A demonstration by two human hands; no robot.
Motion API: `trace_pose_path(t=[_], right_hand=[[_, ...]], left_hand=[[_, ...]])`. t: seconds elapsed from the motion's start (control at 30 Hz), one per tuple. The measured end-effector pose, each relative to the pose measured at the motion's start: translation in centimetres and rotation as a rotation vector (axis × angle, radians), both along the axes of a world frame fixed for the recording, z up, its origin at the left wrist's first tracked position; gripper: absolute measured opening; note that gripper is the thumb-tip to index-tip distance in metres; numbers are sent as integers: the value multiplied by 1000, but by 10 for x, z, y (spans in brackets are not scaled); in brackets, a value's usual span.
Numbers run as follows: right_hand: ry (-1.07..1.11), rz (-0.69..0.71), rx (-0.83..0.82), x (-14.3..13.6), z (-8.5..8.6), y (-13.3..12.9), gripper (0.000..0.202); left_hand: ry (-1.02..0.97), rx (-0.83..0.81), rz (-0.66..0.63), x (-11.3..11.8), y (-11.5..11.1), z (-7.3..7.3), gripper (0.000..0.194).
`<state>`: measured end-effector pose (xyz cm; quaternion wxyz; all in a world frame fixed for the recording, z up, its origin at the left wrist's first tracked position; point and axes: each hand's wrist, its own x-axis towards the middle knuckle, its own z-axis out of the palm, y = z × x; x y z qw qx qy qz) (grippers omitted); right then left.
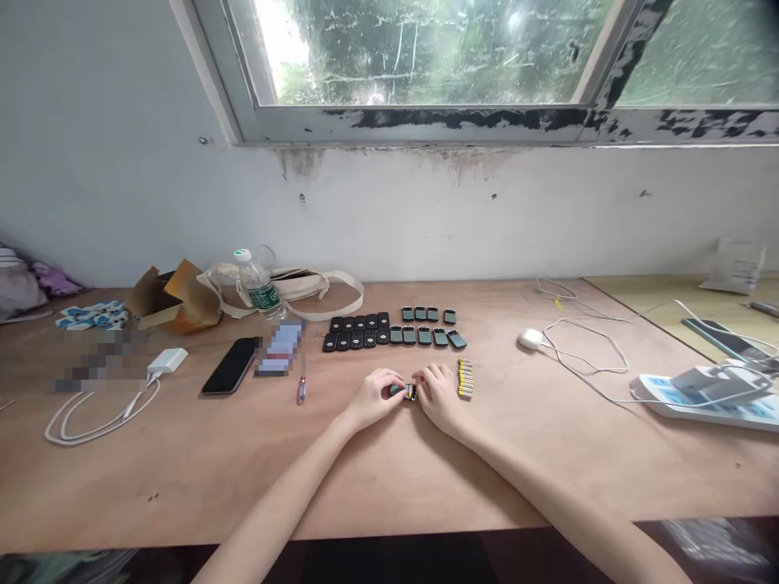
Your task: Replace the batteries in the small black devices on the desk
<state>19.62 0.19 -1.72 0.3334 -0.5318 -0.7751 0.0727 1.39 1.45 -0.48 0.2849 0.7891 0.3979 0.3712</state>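
Near the middle of the table, my left hand [378, 397] is closed around the left side of a small black electronic device [410, 394]. Something battery-like with a yellow tint shows in its open bay. My right hand [439, 396] has its bent fingertips against the device's right edge; they partly cover it. Just right of that hand, several yellow-and-silver batteries [465, 380] lie in a column. Behind my hands are two rows of black back covers [356, 332]. Beside them sit several similar small devices with grey screens [424, 335].
A screwdriver [302, 390] and black phone [230, 367] lie to the left. Behind them are a water bottle [264, 292], cream bag [304, 285] and open cardboard box [188, 300]. A white charger [167, 361] lies far left; a power strip [675, 404] and cables are at right.
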Motion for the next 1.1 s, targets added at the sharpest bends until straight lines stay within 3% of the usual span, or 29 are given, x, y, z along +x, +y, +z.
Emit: trace_pose_path(t=[0.13, 0.4, 0.73, 1.1], right_hand=[[103, 104, -67, 1, 2, 0, 16], [129, 131, -125, 2, 8, -2, 17], [125, 151, -128, 1, 6, 1, 17], [263, 119, -117, 2, 11, -5, 15]], left_hand=[[10, -71, -84, -7, 0, 4, 12], [56, -124, -170, -15, 4, 2, 29], [111, -3, -91, -6, -2, 0, 15], [124, -23, -50, -6, -2, 3, 15]])
